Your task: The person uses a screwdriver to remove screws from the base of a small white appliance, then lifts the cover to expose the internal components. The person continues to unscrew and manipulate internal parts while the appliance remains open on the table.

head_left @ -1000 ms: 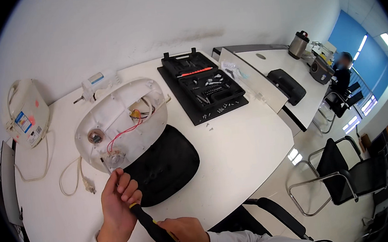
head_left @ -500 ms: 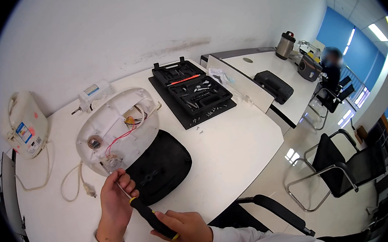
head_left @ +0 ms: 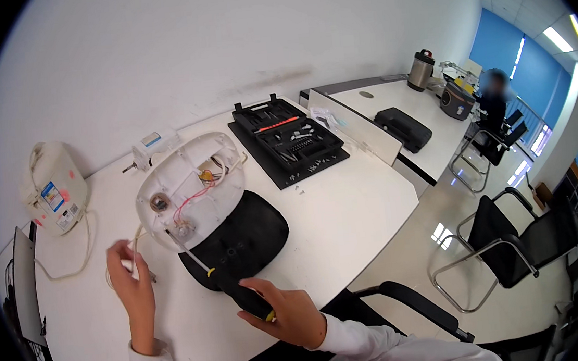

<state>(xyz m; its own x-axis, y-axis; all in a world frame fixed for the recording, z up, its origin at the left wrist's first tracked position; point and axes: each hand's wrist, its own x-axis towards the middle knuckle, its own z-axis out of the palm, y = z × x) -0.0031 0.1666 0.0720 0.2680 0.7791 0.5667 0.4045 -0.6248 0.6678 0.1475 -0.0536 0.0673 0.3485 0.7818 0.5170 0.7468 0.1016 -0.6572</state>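
Observation:
My right hand (head_left: 293, 316) grips the handle of a black and yellow screwdriver (head_left: 233, 286). Its shaft slants up and left, with the tip by a small white part inside a white plastic appliance shell (head_left: 219, 202). Red wires and a round metal-like part show in that shell. Under and beside it lies a black oval plastic piece (head_left: 259, 234). To the left of the shell, my left hand (head_left: 132, 283) has its fingers closed around a white power cord (head_left: 138, 236); the plug is partly hidden behind the hand.
A black tool case (head_left: 292, 139) lies opened on a dark mat, with several loose screws beside it. At the left stands a cream appliance housing (head_left: 56, 190); a white motor-like unit (head_left: 155, 147) sits by the wall. Chairs (head_left: 513, 229) and a seated person are at the right.
My left hand has left the screwdriver shaft and moved left to the power cord. My right hand still holds the screwdriver. The view has shifted slightly.

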